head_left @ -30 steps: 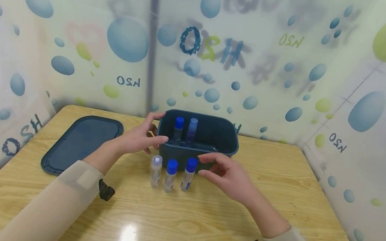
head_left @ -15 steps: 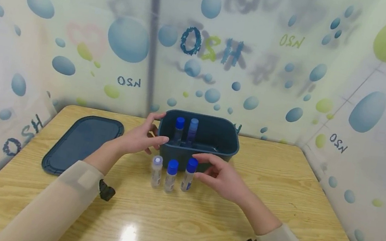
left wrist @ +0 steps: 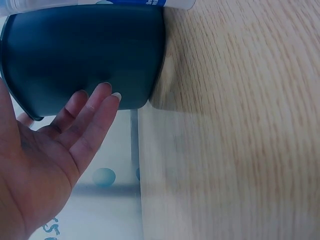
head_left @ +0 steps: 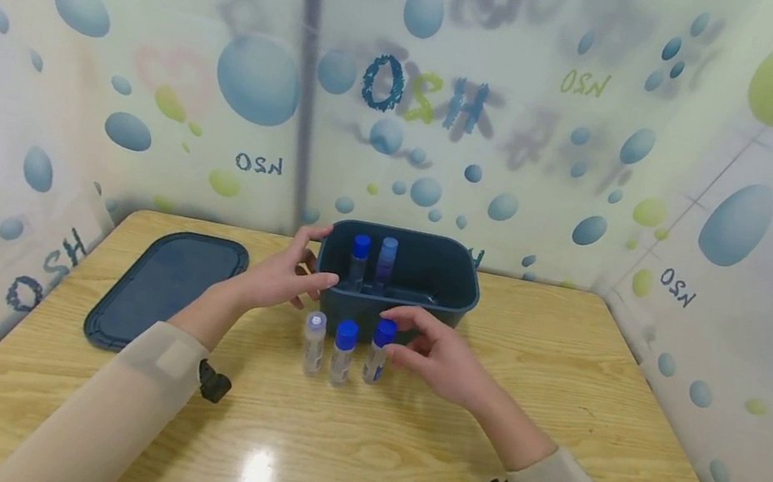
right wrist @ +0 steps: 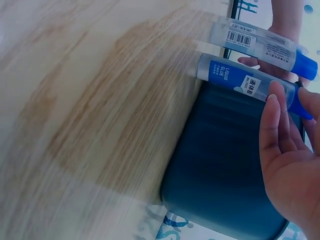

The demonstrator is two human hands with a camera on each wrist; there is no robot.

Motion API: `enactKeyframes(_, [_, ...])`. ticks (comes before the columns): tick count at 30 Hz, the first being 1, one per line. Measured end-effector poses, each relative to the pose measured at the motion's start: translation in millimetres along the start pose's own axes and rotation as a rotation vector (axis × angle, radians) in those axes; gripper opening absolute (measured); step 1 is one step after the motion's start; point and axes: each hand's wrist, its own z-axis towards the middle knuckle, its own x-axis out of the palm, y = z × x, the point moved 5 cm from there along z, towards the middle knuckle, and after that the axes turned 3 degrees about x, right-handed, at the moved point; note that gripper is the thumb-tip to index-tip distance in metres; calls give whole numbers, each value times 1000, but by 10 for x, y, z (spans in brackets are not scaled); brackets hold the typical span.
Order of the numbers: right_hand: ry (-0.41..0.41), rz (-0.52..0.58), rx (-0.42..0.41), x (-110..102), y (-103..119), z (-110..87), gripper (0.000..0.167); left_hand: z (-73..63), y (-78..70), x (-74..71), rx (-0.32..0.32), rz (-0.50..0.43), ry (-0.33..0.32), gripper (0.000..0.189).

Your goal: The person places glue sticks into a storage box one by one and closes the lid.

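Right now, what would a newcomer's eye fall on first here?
Probably the three upright bottles side by side on the table, the right hand at the blue cap of the rightmost. Just behind stands the dark bin, holding two more bottles, the left hand at its left end.

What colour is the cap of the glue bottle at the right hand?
Blue; the cap shows best in the head view.
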Motion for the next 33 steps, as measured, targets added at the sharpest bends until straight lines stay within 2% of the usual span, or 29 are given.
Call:
enactKeyframes(4, [3,35,-7,15,4,-11,40,0,-7,-5,-3,1,-1,91])
enactKeyframes(9, [-10,22,-58,14,17,-26,38,0,-10,-10,-2,-2,1,91])
enactKeyframes(18, [-28,11,-98,-20,36,-122,37,0,2,-4,0,-5,6,91])
enactKeyframes(30, [-116,-16,-134,-253,190,-314,39,-2,5,7,6,-5,10,91])
enactKeyframes(33, [-137,-14,-166,-329,248,-354,39,-5,-6,2,6,-3,9,90])
